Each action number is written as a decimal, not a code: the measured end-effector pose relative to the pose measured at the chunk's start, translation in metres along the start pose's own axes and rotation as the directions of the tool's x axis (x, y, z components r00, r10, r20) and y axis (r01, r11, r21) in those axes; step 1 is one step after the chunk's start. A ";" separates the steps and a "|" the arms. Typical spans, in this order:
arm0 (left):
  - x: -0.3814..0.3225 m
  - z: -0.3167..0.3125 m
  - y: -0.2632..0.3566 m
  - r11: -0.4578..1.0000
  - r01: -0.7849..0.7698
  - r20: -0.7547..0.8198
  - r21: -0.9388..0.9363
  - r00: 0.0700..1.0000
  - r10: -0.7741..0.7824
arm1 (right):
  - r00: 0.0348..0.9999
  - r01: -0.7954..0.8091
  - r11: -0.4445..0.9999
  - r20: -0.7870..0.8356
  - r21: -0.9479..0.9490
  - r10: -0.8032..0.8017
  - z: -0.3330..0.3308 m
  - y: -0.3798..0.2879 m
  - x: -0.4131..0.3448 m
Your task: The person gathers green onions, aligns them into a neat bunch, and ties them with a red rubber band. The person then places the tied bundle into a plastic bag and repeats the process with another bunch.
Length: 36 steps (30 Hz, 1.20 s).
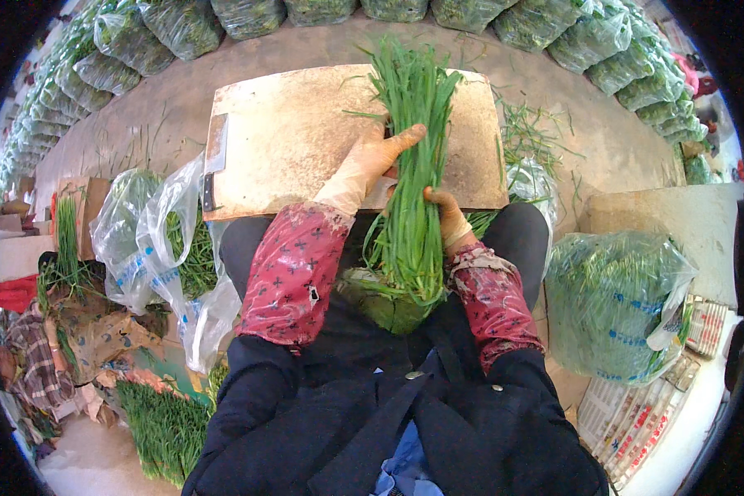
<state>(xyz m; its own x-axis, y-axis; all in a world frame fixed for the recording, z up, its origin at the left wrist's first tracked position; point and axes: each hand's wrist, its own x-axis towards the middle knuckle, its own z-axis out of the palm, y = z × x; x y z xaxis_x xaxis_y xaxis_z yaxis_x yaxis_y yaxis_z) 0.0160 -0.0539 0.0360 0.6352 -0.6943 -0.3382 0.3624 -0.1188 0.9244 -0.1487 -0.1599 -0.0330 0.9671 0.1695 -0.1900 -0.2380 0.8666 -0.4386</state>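
A long bundle of green leafy stalks, possibly Chinese chives [418, 161], lies lengthwise between my hands, its far end over a worn board [285, 136] and its near end above my lap. My gloved left hand [375, 155] presses against its left side, thumb across the leaves. Lower down, my gloved right hand [447, 214] holds the right side, fingers partly behind the bundle. Both forearms wear red patterned sleeve covers. A knife with a broad blade [217, 144] and black handle rests at the board's left edge. Under the bundle's near end sits a rounded green mass [390, 310], partly hidden.
Open plastic bags of greens [161, 235] stand on the left, a full bag [614, 304] on the right. Loose trimmings [533, 133] litter the floor beyond the board's right edge. Packed bags [248, 15] line the far side. Another person's plaid sleeve [37, 353] shows at far left.
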 end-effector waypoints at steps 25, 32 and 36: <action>-0.055 -0.054 -0.143 0.964 0.072 -0.071 0.255 0.996 -0.056 | 0.944 0.323 0.942 0.041 0.095 -0.328 -0.048 -0.065 0.007; -0.053 -0.036 -0.121 0.972 -0.033 0.235 0.233 0.972 -0.023 | 0.976 0.216 0.976 -0.009 -0.005 -0.216 -0.027 -0.057 0.018; -0.065 -0.024 -0.105 0.976 0.171 0.277 0.137 0.939 -0.204 | 0.992 0.115 0.986 -0.044 -0.118 -0.121 -0.014 -0.057 0.039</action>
<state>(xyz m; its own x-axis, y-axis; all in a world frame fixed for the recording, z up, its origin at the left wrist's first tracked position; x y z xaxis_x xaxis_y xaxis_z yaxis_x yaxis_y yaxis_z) -0.0473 0.0207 -0.0434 0.3340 -0.8241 -0.4574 0.3686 -0.3324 0.8681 -0.0988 -0.2096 -0.0275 0.9838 0.0426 -0.1743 -0.1344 0.8189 -0.5580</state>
